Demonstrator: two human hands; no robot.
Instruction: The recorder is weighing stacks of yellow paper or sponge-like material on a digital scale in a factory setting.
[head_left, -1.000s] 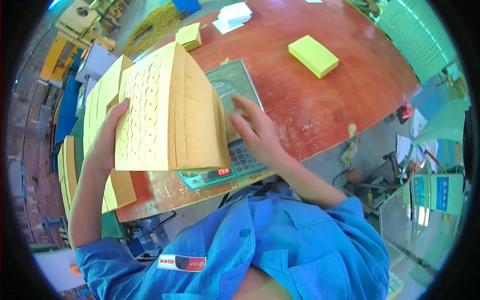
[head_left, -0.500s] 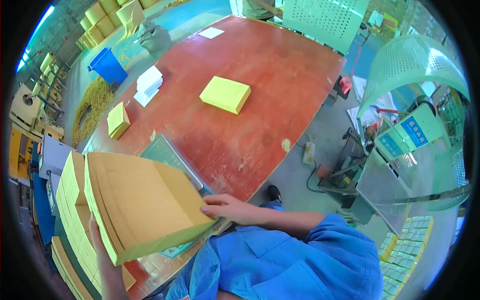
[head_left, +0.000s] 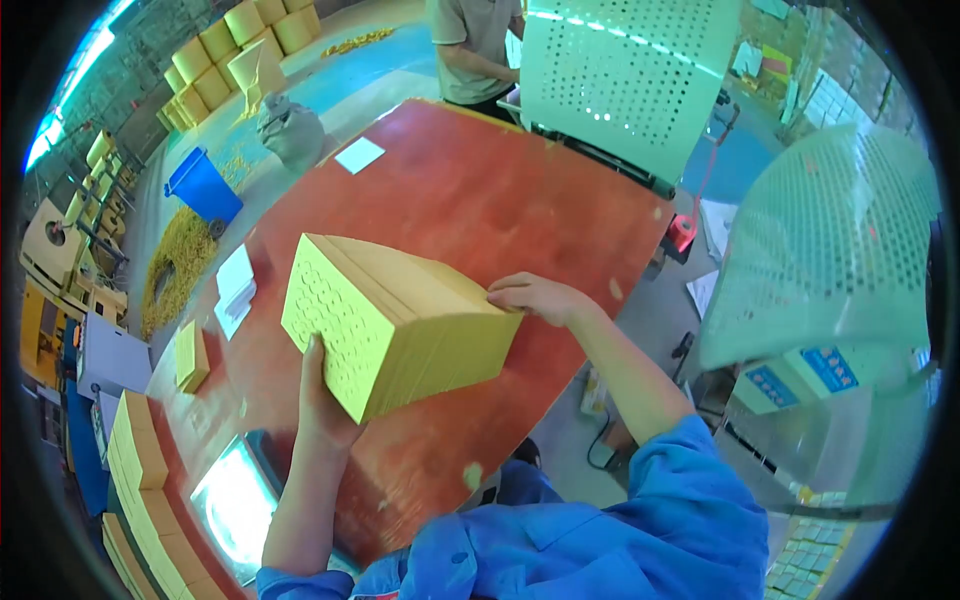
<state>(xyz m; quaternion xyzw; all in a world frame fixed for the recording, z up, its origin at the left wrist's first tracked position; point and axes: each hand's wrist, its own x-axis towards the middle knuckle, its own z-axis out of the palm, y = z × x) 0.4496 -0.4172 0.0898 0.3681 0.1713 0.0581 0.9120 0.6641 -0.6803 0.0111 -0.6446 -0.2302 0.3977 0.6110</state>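
Over the red table (head_left: 440, 160) I hold a thick stack of yellow paper sheets (head_left: 435, 345), tilted, its front face marked with rows of small rounded outlines. My left hand (head_left: 325, 400) is closed on the stack's lower left edge, thumb on the marked face. My right hand (head_left: 540, 297) grips the far right end, fingers over its top edge. Whether the stack touches the table cannot be seen. Left of it lie a small yellow paper stack (head_left: 191, 356) and a pile of white sheets (head_left: 235, 290).
Rows of yellow paper stacks (head_left: 150, 480) stand along the left edge, beside a shiny glass-like panel (head_left: 238, 500). A white sheet (head_left: 360, 155) lies far off. A perforated green guard (head_left: 620, 80) borders the table; another person (head_left: 470, 50) stands behind. A blue bin (head_left: 205, 185) is left.
Both hands have carried the yellow stack from the near left out over the middle of the table and turned it. The smaller yellow stack that lay there is now out of sight.
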